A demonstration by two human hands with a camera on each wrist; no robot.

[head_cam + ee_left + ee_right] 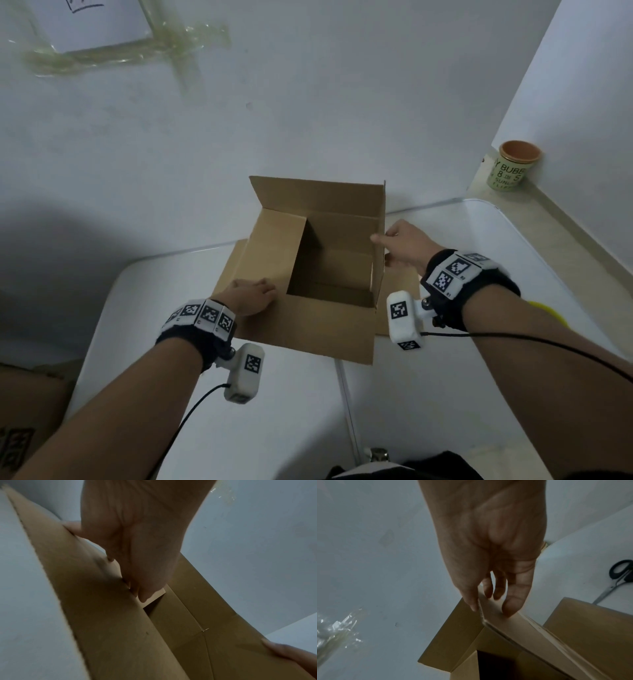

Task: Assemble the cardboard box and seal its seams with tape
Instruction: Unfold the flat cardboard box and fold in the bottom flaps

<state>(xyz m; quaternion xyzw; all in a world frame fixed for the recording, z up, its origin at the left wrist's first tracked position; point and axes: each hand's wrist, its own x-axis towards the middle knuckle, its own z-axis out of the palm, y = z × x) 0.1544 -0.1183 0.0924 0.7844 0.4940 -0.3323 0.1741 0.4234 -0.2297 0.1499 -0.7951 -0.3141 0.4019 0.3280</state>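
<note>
A brown cardboard box [322,329] stands open-topped on the white table [445,394], its flaps spread. My left hand [253,296] is on the left flap [246,260], which leans outward. In the left wrist view the left hand [137,561] grips this flap [96,601], thumb on the inner face and fingers behind the edge. My right hand [390,241] pinches the upright right flap [378,267] near its top edge. The right wrist view shows the right hand [489,608] with its thumb on one face of that flap [530,632] and its fingers on the other. I see no tape roll clearly.
Scissors [618,577] lie on the table right of the box. A flat cardboard piece [397,294] lies beside the box under my right wrist. A green cup [512,169] stands on the ledge at the back right. The white wall [308,102] is right behind the box.
</note>
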